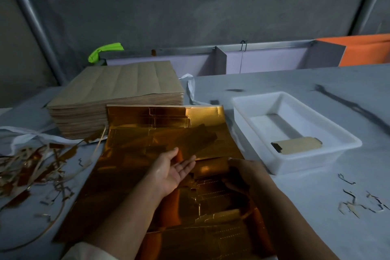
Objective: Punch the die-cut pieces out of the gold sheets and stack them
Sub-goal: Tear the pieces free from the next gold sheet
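Gold sheet (168,133): mirror-glossy, die-cut outlines visible, face up, far edge curled upward. The right hand (247,173) grips its right edge. Punched piece (297,145): brown side up, lying flat, beyond and right of the grip.

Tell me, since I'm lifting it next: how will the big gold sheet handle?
The large glossy gold die-cut sheet probably flexes: its far end curves up by the brown paper stack. Mirror finish looks slippery. Cut lines may let pieces drop out.
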{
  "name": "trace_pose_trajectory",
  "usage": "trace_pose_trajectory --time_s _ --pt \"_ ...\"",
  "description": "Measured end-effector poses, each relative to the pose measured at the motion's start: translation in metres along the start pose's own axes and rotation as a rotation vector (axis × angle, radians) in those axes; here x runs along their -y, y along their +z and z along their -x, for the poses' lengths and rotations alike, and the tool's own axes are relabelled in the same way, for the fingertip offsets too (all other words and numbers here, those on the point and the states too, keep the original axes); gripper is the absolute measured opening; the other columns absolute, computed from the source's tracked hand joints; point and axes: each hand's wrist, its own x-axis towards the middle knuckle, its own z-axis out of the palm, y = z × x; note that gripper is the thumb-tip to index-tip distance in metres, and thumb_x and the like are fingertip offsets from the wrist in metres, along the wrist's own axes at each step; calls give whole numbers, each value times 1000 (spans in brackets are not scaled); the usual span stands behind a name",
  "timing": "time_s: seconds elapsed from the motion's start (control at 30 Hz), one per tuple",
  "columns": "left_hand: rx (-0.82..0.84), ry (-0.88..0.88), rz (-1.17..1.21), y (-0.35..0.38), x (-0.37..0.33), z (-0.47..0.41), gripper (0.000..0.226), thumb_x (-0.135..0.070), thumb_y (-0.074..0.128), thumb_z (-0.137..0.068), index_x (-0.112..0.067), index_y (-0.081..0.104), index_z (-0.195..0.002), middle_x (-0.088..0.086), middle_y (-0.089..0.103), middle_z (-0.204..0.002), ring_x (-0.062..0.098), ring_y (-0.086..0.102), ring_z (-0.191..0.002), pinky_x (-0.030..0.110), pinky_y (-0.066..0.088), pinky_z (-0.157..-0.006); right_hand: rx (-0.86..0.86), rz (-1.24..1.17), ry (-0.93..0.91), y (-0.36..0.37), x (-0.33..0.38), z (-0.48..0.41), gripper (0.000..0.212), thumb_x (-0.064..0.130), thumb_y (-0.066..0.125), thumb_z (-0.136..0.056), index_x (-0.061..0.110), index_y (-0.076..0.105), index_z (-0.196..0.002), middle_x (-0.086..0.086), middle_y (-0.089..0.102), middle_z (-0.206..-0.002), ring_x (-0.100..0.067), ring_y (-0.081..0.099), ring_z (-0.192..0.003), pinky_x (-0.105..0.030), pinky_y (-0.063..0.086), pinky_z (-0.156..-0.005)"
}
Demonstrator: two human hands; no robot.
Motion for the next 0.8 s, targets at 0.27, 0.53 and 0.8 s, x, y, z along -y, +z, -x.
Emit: trace_pose_trajectory --time_s 0.27,0.53,0.8 --pt "-35 -19 -14 -2 2 -10 18 -8 52 -96 -8 48 -114 33 61 -112 40 66 -100 49 51 -95 0 32 -16 0 -4 -5 10 18 63 -95 11 58 -90 -11 71 -62 -21 71 -51 -28 55 -46" --pt "-76 4 -40 -2 4 -14 46 -9 50 -98 -7 37 -142 32 62 -109 40 65 -103 50 46 -104 78 -39 14 -7 -3 -1 13 17 58 -97 6 59 -105 -20 70 -98 -27 72 -73 -27 54 -46" --pt "-70 9 -55 -1 3 -11 34 -11 52 -97 -8 43 -129 30 69 -103 38 71 -93 49 53 -93 194 -192 47 -17 -1 0 14 18 55 -96 6 58 -102 -18 74 -82 -27 73 -70 -32 60 -56"
